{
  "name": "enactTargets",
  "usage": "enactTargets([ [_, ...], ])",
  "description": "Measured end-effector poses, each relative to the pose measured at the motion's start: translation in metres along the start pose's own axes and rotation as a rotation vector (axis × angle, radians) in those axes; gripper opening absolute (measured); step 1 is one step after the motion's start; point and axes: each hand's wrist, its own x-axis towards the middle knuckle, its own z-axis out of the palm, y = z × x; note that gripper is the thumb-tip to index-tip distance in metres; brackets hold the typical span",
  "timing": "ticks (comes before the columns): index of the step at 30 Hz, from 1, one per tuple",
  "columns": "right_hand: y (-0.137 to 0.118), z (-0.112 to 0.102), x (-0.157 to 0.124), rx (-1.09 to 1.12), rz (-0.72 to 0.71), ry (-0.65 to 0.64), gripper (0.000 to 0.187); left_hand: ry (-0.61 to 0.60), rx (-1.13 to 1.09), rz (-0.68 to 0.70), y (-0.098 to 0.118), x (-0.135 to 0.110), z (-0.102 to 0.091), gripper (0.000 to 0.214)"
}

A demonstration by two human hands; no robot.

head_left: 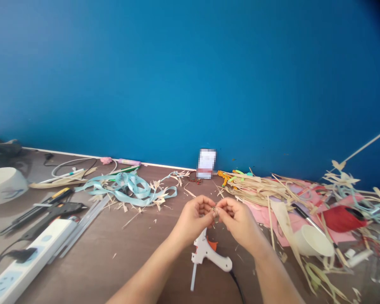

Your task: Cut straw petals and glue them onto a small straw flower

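Where the left hand (196, 217) and right hand (236, 216) meet above the surface (136, 249), the fingers of both pinch a small indistinct piece (214, 211) between their tips; a white glue gun (210, 254) lies below.

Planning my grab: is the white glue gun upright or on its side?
On its side: the white glue gun lies flat, its profile facing up.

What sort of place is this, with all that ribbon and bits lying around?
It looks like a craft table, perhaps in a workshop or at home. The white glue gun, the loops of blue ribbon and the heap of pale strips show it.
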Motion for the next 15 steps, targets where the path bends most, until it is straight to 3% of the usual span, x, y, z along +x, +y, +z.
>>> enactTargets([
  [9,-0.0044,-0.0018,-0.0016,0.075,0.055,-0.045,0.019,0.06,0.019,-0.008,0.0034,-0.0006,-0.0017,0.018],
  [15,-0.0073,0.0011,-0.0025,0.063,0.034,-0.01,0.013,0.082,0.021,-0.025,0.0054,-0.0014,-0.0027,0.018],
])
